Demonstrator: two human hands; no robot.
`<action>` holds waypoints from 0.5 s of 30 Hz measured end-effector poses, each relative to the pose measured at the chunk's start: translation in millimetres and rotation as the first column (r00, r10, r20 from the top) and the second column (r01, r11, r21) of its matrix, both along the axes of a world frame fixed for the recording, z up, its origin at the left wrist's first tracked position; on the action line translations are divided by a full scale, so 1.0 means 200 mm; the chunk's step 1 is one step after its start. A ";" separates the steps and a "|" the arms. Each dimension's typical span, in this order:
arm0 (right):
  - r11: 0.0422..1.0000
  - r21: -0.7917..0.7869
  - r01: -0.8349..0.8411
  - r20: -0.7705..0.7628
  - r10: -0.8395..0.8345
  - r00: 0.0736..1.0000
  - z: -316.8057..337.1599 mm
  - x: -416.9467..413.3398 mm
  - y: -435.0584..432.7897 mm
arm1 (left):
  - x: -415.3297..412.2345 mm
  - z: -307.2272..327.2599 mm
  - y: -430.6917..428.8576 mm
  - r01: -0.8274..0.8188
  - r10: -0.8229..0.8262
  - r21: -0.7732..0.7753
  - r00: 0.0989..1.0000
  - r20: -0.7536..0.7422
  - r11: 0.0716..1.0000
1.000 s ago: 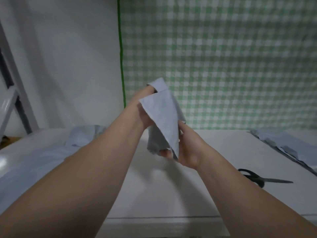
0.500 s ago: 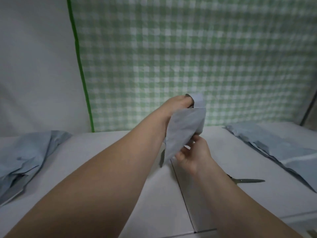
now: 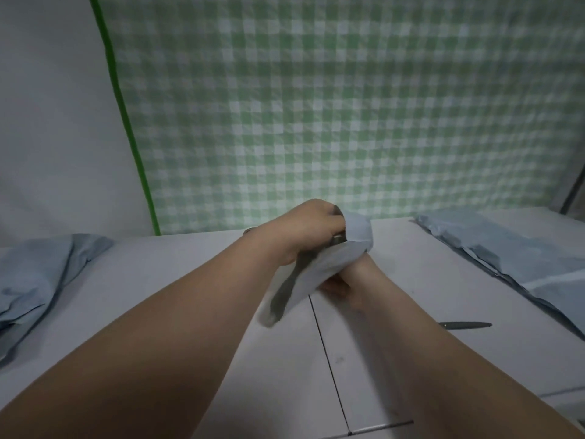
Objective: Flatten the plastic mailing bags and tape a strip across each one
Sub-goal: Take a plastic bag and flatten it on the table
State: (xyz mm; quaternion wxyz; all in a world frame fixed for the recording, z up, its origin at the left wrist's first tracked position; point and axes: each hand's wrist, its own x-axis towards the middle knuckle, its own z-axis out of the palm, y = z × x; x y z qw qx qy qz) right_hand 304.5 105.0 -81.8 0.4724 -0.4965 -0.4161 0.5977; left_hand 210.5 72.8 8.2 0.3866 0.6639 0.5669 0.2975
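Holding a blue mailing bag up over the middle of the worktop, I grip its top in my left hand, fingers curled round it. My right hand grips it from below, half hidden. Piles of bags lie at the left edge and the right edge. Scissors lie near the right pile.

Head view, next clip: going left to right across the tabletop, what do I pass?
left bag pile → held bag → right bag pile
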 end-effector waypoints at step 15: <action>0.870 0.443 0.214 0.393 -0.403 0.826 0.00 0.30 -0.27 | -0.06 -0.13 -0.19 -0.022 0.064 0.212 0.979 -0.195 0.977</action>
